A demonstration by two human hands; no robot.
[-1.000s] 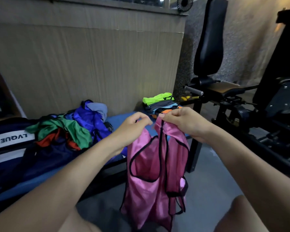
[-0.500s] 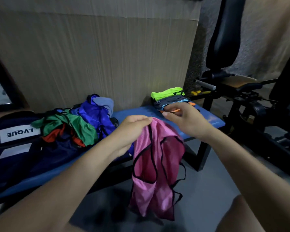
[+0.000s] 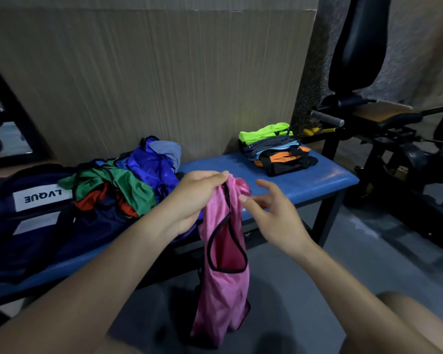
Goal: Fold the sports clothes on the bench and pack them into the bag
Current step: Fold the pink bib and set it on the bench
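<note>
Your left hand (image 3: 195, 198) pinches one pink vest (image 3: 224, 272); your right hand (image 3: 271, 215) hovers beside it, fingers loose. One bench (image 3: 325, 178) carries two clothing piles.

One legible text only: a white rectangular label (image 3: 42, 197) on the dark navy bag (image 3: 23, 233), at the far left of the scene on the blue table (image 3: 325, 178); its black capital letters appear mirror-reversed and upside down, reading roughly "LVQUE" as seen; a second pale patch (image 3: 37, 224) on the same bag, just below the label, bears no readable characters; the garments in view show no readable print, number or brand mark.
</note>
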